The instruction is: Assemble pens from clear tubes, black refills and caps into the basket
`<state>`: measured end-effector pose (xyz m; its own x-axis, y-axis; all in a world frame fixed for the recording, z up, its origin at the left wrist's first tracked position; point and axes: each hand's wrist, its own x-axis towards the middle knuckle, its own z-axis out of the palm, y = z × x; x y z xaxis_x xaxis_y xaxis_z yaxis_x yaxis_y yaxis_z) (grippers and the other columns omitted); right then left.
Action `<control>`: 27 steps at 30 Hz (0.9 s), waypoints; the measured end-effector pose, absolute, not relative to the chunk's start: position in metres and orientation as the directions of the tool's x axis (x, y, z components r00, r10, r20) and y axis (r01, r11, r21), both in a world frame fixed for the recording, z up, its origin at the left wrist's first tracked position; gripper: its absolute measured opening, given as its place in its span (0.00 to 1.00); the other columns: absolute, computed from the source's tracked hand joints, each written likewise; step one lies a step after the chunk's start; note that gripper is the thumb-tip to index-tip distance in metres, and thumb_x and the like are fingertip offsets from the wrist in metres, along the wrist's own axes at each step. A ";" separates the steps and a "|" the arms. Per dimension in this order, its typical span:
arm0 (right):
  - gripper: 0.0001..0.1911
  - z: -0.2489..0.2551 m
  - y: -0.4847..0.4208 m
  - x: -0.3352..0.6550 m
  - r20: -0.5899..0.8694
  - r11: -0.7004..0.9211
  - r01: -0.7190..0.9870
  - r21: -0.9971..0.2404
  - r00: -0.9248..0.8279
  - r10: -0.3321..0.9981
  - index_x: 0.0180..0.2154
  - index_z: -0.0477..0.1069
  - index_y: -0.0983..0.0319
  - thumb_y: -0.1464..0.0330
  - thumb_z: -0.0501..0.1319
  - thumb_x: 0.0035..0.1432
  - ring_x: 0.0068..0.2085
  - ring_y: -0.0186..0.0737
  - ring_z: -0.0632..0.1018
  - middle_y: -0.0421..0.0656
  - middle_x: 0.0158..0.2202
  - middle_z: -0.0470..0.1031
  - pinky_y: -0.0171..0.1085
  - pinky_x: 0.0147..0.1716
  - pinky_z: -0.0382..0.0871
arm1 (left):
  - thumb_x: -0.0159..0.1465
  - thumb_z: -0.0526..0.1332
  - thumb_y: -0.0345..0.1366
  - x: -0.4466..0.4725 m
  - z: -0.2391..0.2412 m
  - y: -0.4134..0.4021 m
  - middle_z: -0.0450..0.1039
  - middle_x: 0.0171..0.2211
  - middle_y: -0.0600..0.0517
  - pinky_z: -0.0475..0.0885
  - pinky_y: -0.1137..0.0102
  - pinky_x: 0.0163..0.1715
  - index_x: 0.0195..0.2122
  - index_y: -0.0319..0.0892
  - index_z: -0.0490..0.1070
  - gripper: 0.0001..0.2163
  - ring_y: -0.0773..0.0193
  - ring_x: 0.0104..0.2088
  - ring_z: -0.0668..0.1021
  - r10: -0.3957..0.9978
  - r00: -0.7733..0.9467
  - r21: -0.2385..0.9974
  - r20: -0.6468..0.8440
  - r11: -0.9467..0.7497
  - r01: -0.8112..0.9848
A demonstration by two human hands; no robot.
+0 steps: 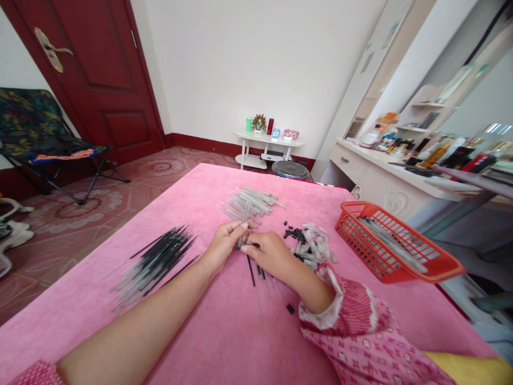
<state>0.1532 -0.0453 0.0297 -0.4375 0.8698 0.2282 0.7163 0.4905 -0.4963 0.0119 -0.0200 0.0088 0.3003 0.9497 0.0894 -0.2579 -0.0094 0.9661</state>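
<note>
Grey and slim, a tube (pixel 246 210) stands tilted upward over the middle of the worktop (pixel 224 337), pinched near its lower part between the thumb and fingers of the left hand (pixel 229 235). The right hand (pixel 267 250) meets it from the other side, its fingers bent and drawn narrow around the lower end; something small and dark shows between the hands, but from here I cannot tell whether the right fingers grip it.

Just beyond the hands lies a loose heap of pale tubes (pixel 254 200). Under the right hand a few thin rods (pixel 251 271) are scattered on the pink cover, and a black piece (pixel 290 308) lies nearer the person, beside the right cuff. To the left, well apart from the hands, a bundle of dark rods (pixel 160 262) is spread at a slant. To the right, black caps (pixel 295 234) lie next to a pile of clear caps (pixel 315 243). Farther right sits a red basket (pixel 438 264) with more grey lengths (pixel 395 243) in it.

The right arm wears a pink patterned sleeve (pixel 368 326); something yellow (pixel 468 368) shows at the near right corner. Past the worktop I see a white stand (pixel 268 138) with a small plant (pixel 258 122) on it, a dresser (pixel 377 179) crowded with bottles (pixel 441 152), a folding chair (pixel 36 123) and a dark red door (pixel 96 69).
</note>
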 end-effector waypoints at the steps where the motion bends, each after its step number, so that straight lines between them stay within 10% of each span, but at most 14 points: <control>1: 0.08 0.030 -0.045 0.153 0.229 0.493 0.715 -0.496 -0.440 0.868 0.29 0.72 0.63 0.68 0.57 0.56 0.27 0.32 0.70 0.39 0.26 0.73 0.30 0.27 0.55 | 0.57 0.58 0.45 0.012 0.009 -0.020 0.56 0.18 0.58 0.52 0.74 0.20 0.24 0.37 0.67 0.15 0.73 0.19 0.59 0.950 0.300 0.967 0.089 -0.010 -0.255; 27: 0.08 0.030 -0.046 0.154 0.218 0.494 0.716 -0.493 -0.447 0.867 0.31 0.73 0.62 0.68 0.57 0.56 0.29 0.32 0.71 0.40 0.29 0.74 0.30 0.28 0.56 | 0.58 0.57 0.45 0.013 0.008 -0.020 0.56 0.18 0.58 0.52 0.75 0.20 0.28 0.37 0.69 0.14 0.73 0.19 0.59 0.948 0.309 0.972 0.081 -0.006 -0.233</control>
<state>0.1535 -0.0463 0.0300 -0.4474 0.8673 0.2181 0.7163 0.4935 -0.4932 0.0127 -0.0198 0.0081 0.3094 0.9475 0.0805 -0.2334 -0.0064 0.9724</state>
